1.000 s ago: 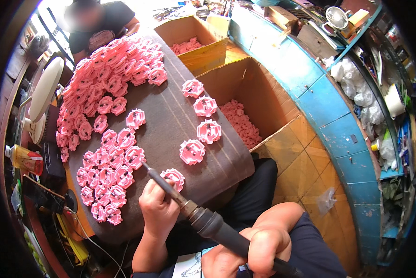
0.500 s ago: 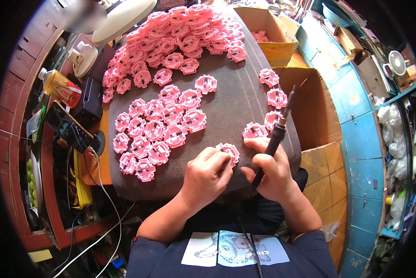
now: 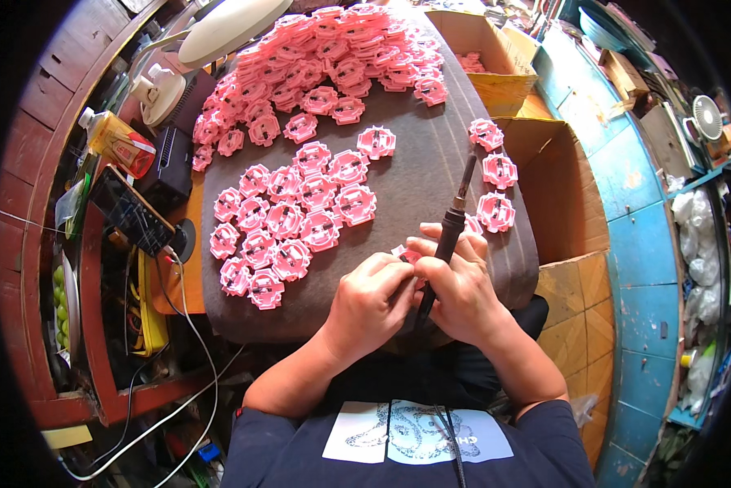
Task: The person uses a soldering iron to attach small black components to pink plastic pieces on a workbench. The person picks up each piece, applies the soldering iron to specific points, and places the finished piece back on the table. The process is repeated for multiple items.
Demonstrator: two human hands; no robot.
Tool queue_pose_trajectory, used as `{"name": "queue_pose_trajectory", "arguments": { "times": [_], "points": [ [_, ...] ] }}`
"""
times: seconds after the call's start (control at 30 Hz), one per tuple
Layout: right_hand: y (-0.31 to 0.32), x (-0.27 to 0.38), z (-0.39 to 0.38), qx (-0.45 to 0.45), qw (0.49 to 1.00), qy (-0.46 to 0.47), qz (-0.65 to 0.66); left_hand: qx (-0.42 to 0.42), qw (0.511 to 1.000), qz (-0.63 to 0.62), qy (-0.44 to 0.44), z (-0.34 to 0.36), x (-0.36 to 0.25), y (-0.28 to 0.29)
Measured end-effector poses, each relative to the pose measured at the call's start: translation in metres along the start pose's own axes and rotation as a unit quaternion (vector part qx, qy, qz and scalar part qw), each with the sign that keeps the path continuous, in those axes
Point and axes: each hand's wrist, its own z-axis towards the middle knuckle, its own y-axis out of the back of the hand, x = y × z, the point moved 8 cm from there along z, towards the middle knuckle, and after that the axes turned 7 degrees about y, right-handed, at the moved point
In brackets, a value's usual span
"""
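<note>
My left hand (image 3: 372,301) pinches a pink piece (image 3: 406,254), mostly hidden by fingers, near the front of a dark mat (image 3: 430,171). My right hand (image 3: 459,289) grips a black soldering iron (image 3: 438,260), tip pointing up and away, and its fingers meet the left hand's around that piece. Several pink pieces with dark metal centres (image 3: 320,232) lie in a cluster on the mat's left. A short column of them (image 3: 499,171) lines the right side, and a heaped pile (image 3: 333,49) covers the far end.
At left stand a phone (image 3: 129,211), a yellow bottle (image 3: 117,145), a lamp (image 3: 235,31) and loose cables (image 3: 198,342). Cardboard boxes (image 3: 559,187), one holding pink pieces, stand right of the mat, beside a blue tiled ledge (image 3: 642,276) and cluttered shelves with a fan (image 3: 707,118).
The view has swung, lowering and shifting the table. My right hand has moved up from my lap with the iron and closed in on my left hand at the pink piece.
</note>
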Motion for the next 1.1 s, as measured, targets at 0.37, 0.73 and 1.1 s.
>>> {"name": "queue_pose_trajectory", "arguments": {
  "times": [0.37,0.73,1.1],
  "points": [
    [0.015,-0.018,0.001,-0.031,0.997,-0.037,-0.061,-0.048,0.919,0.388,0.042,0.036,0.024,0.025],
    [0.019,0.010,-0.016,-0.134,0.991,-0.005,-0.024,0.026,0.974,0.216,-0.066,-0.005,-0.015,0.001],
    [0.009,0.006,-0.018,-0.141,0.990,0.007,0.001,0.046,0.984,0.147,-0.091,-0.006,-0.024,0.002]
  ]
}}
